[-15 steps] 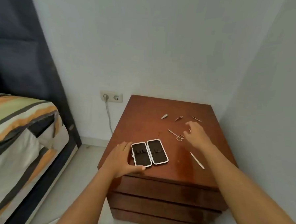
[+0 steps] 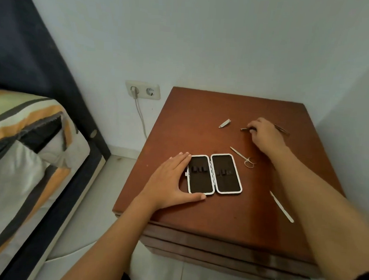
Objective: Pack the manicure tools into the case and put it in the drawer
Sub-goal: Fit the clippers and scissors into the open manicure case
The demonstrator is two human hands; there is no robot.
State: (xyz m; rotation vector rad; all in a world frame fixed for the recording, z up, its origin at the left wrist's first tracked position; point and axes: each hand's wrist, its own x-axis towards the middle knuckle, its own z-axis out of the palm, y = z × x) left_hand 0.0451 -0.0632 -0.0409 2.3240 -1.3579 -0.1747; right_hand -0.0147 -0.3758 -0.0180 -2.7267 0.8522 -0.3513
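A manicure case (image 2: 215, 174) lies open and flat on the brown nightstand (image 2: 202, 110), its two dark halves holding no tools. My left hand (image 2: 173, 177) rests flat against the case's left edge. Farther back, my right hand (image 2: 265, 134) has its fingers closed around a small metal tool (image 2: 245, 129). A nail clipper (image 2: 224, 123) lies to the left of that hand. Tweezers (image 2: 282, 129) poke out behind it. Small scissors (image 2: 243, 157) lie right of the case. A white nail file (image 2: 281, 206) lies near the right front.
The nightstand's drawer fronts (image 2: 227, 247) are shut below its top edge. White walls enclose the nightstand behind and on the right. A bed with a striped cover (image 2: 22, 152) stands at the left. A wall socket with a plugged cable (image 2: 142, 90) is between them.
My right hand has reached back past the scissors and closed on the small metal tool. My left hand stays at the case's left edge.
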